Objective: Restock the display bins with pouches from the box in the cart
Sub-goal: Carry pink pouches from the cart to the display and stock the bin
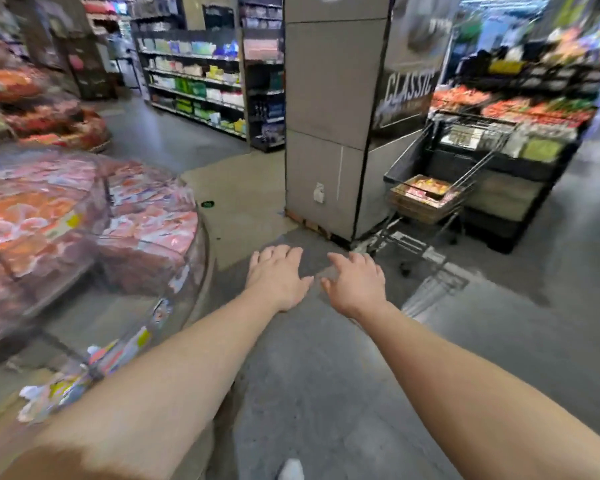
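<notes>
Both arms reach out over the floor, the left hand and right hand side by side, each grip released with fingers spread, grasping nothing. Beyond them stands the pillar. Right of the pillar waits the cart, carrying the box of pouches. Left of the pillar, nearer, sit the display bins.
</notes>
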{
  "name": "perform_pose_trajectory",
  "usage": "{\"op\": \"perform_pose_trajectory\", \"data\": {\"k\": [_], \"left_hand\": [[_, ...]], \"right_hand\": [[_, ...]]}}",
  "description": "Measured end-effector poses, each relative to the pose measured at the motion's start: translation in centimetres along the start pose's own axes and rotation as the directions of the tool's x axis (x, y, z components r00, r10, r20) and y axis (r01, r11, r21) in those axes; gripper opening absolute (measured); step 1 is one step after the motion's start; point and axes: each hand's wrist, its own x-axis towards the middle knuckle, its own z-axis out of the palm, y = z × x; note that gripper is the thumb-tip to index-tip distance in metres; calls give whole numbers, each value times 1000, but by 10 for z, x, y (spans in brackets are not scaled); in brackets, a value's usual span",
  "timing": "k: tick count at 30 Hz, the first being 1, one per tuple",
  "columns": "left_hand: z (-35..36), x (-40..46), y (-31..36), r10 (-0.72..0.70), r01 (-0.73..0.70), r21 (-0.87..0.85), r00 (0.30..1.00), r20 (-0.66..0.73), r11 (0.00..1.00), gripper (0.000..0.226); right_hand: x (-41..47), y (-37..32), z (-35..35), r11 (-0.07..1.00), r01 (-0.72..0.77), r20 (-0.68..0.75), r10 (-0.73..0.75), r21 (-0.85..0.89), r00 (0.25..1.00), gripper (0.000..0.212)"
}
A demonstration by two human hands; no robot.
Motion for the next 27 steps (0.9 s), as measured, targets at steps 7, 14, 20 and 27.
{"op": "perform_pose_trajectory", "data": {"k": [7,14,20,27], "left_hand": [[29,196,103,236,-234,-32,971,48,972,61],[46,375,227,451,-451,-17,892,36,893,64],[92,508,331,532,-532,-6,846,38,847,66],[130,689,425,436,-435,-29,899,47,900,69]], "right_hand": [[141,136,-27,971,-239,-13,239,-17,971,53],[272,264,-69,914,-405,-70,404,8,912,51],[378,383,-80,876,-479,-97,483,59,870,50],[535,528,-113,903,-430,-63,430,12,901,51]]}}
